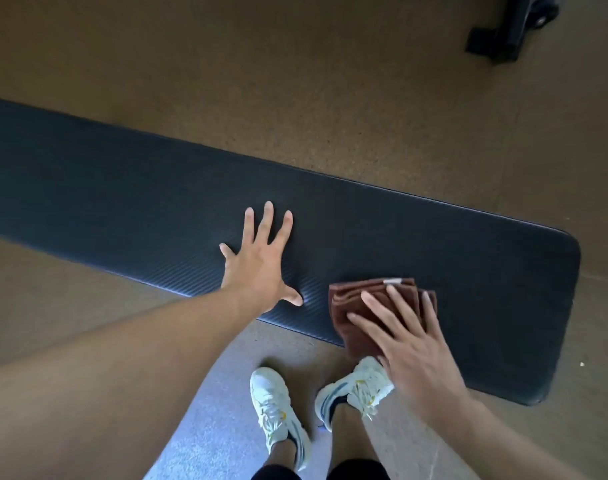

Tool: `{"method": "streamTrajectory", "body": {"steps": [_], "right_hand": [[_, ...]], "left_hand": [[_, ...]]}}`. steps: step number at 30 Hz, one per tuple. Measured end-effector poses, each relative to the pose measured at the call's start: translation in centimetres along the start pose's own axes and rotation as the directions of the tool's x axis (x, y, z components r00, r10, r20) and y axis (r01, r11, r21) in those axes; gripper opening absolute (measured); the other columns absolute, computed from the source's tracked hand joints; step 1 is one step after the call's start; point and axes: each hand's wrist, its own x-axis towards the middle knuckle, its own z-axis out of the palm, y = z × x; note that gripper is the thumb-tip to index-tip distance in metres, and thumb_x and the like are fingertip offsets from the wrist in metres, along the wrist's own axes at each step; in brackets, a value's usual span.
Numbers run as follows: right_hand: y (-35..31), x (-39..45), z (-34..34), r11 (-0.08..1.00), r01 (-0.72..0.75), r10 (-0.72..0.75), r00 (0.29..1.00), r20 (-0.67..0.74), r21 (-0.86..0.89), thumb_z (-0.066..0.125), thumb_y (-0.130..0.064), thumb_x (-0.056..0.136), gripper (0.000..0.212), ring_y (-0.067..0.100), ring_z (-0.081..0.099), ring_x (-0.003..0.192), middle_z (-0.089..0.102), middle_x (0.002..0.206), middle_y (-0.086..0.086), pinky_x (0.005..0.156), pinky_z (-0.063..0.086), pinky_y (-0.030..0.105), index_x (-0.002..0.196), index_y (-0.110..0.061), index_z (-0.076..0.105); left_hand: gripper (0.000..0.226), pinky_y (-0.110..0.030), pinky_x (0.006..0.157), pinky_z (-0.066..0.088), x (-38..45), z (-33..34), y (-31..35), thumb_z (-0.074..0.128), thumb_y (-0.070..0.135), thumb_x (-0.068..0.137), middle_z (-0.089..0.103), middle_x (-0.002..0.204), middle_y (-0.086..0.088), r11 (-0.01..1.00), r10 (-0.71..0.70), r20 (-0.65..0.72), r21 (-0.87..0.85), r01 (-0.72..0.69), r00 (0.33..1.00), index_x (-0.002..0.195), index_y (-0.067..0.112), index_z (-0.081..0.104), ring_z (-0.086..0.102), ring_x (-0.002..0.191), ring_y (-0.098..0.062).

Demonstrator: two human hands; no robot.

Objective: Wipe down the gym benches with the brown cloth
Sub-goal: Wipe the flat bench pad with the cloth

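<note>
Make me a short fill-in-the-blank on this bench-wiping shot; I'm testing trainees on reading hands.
1. The right hand presses straight fingers onto the folded ____ cloth.
2. The left hand lies flat and spread on the black ____ pad.
3. The cloth sits near the pad's ____ edge, closest to the white shoes.

Missing words: brown; bench; near

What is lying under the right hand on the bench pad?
A folded brown cloth lies under the right hand, whose straight fingers press it onto the bench pad near its front edge. The pad beneath the cloth is covered.
</note>
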Motion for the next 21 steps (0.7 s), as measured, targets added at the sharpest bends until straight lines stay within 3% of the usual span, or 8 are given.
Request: {"method": "streamTrajectory", "body": {"steps": [3, 6, 10, 13, 18, 21], "right_hand": [[3.3, 7.1, -2.8, 0.995, -0.097, 0.098, 0.989, -0.115, 0.012, 0.074, -0.032, 0.09, 0.071, 0.033, 0.024, 0.159, 0.036, 0.168, -0.004, 0.122, 0.02, 0.071, 0.155, -0.035, 0.046], [5.1, 13.5, -4.9, 0.954, -0.272, 0.288, 0.951, -0.118, 0.129, 0.052, -0.043, 0.105, 0.058, 0.031, 0.008, 0.162, 0.022, 0.173, -0.005, 0.126, 0.009, 0.068, 0.16, -0.04, 0.034], [2.2, 13.3, -3.8, 0.899, -0.37, 0.41, 0.9, -0.151, 0.234, 0.051, -0.042, 0.107, 0.055, 0.031, 0.005, 0.162, 0.019, 0.174, -0.002, 0.129, 0.006, 0.059, 0.16, -0.038, 0.036], [-3.4, 6.6, 0.0, 0.924, -0.344, 0.374, 0.905, -0.204, 0.168, 0.059, -0.04, 0.102, 0.057, 0.033, 0.017, 0.16, 0.03, 0.171, 0.001, 0.128, 0.014, 0.059, 0.157, -0.034, 0.043], [-5.8, 0.1, 1.9, 0.992, -0.13, 0.129, 0.991, -0.045, -0.005, 0.05, -0.048, 0.101, 0.057, 0.035, 0.027, 0.157, 0.038, 0.167, 0.001, 0.124, 0.021, 0.066, 0.156, -0.036, 0.044], [-4.1, 5.7, -0.6, 0.966, -0.258, 0.257, 0.966, -0.026, -0.027, 0.045, -0.059, 0.1, 0.063, 0.039, 0.019, 0.158, 0.029, 0.17, -0.001, 0.12, 0.017, 0.075, 0.159, -0.038, 0.037]], "left_hand": [[0.152, -0.074, 0.111, 0.024, 0.3, -0.2, 0.0, 0.086, 0.068, 0.052, -0.031, 0.164, 0.004, 1.0, 0.009, -0.004, -0.017, -0.009, 1.0, 0.157, 0.034, -0.02, -0.027, 0.152, -0.028], [0.152, -0.075, 0.111, 0.023, 0.3, 0.1, -0.1, 0.089, 0.065, 0.052, -0.029, 0.164, 0.005, 0.999, 0.013, -0.017, -0.044, -0.014, 1.0, 0.157, 0.035, -0.017, -0.026, 0.152, -0.028], [0.153, -0.076, 0.11, 0.022, 0.3, 0.5, -0.3, 0.09, 0.064, 0.051, -0.028, 0.165, 0.004, 0.998, 0.023, -0.022, -0.051, -0.024, 0.999, 0.157, 0.035, -0.017, -0.025, 0.152, -0.029], [0.152, -0.076, 0.111, 0.02, 0.3, 1.0, -0.6, 0.089, 0.065, 0.052, -0.026, 0.166, 0.003, 0.996, 0.044, -0.044, -0.075, -0.047, 0.998, 0.158, 0.034, -0.015, -0.024, 0.153, -0.029], [0.121, -0.06, 0.124, 0.004, -2.5, 4.6, -2.4, 0.075, 0.063, 0.076, -0.014, 0.17, 0.0, 0.957, 0.115, -0.271, -0.226, -0.18, 0.956, 0.161, 0.027, -0.005, -0.017, 0.155, -0.024], [0.108, -0.048, 0.127, 0.0, -5.8, 8.4, -5.0, 0.066, 0.059, 0.086, -0.009, 0.17, -0.001, 0.922, 0.135, -0.386, -0.289, -0.258, 0.913, 0.161, 0.022, -0.003, -0.013, 0.156, -0.021]]}}
